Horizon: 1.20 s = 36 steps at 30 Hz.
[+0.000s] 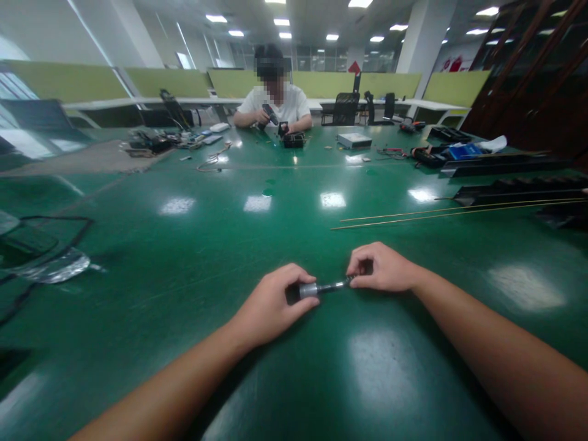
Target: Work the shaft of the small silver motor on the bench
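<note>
A small metal cylinder with a thin dark shaft (pixel 321 287) lies just above the green table (pixel 184 257), held between both hands. My left hand (pixel 271 303) is curled round its thick silver end. My right hand (pixel 381 267) pinches the tip of the shaft with fingers closed. Both forearms rest low over the near table edge.
Two long thin brass rods (pixel 450 212) lie to the right, with black trays (pixel 519 190) behind them. A clear plastic bag and black cable (pixel 50 263) sit at the left. Across the table a person in a white shirt (pixel 275 104) handles a tool among scattered parts.
</note>
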Each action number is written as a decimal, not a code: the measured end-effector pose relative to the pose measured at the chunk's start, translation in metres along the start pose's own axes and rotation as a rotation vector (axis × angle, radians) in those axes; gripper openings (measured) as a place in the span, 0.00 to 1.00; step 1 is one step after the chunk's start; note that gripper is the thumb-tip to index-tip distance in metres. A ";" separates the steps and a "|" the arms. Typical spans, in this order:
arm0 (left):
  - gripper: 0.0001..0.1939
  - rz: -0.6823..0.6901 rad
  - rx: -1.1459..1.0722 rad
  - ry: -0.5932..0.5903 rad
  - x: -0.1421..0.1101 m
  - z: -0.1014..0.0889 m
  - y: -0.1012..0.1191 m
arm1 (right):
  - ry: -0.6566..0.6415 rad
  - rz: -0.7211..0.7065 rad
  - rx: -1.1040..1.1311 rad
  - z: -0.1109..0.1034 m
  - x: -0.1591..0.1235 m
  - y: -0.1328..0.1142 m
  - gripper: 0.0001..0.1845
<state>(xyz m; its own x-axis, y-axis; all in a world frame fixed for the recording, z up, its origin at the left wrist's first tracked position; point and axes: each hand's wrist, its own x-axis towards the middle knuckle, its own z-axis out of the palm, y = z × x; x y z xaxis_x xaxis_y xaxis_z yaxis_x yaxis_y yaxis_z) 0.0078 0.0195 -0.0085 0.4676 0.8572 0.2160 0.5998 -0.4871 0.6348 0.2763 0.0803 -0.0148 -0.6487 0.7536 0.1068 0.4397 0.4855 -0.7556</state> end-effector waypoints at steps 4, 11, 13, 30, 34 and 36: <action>0.09 0.007 0.002 0.006 0.000 0.000 0.000 | -0.031 -0.007 0.014 -0.001 0.000 0.000 0.07; 0.09 0.002 -0.008 0.017 0.001 0.001 -0.003 | -0.013 -0.085 0.002 0.009 0.003 -0.006 0.08; 0.09 0.002 -0.005 0.026 0.001 0.001 -0.003 | -0.004 -0.095 -0.007 0.011 0.003 -0.008 0.08; 0.09 0.032 0.012 0.009 0.001 0.004 0.000 | 0.091 -0.163 -0.107 0.045 0.007 -0.031 0.07; 0.08 0.064 -0.005 0.001 0.002 0.001 0.001 | 0.093 -0.163 -0.169 0.045 0.007 -0.030 0.07; 0.07 0.073 -0.015 -0.007 0.002 0.000 0.001 | 0.096 -0.158 -0.177 0.046 0.007 -0.030 0.07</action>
<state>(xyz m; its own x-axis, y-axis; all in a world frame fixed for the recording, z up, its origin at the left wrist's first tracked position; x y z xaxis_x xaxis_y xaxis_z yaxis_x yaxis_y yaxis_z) 0.0094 0.0208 -0.0074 0.5147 0.8180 0.2568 0.5539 -0.5460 0.6286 0.2301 0.0506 -0.0213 -0.6599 0.6967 0.2815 0.4452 0.6643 -0.6004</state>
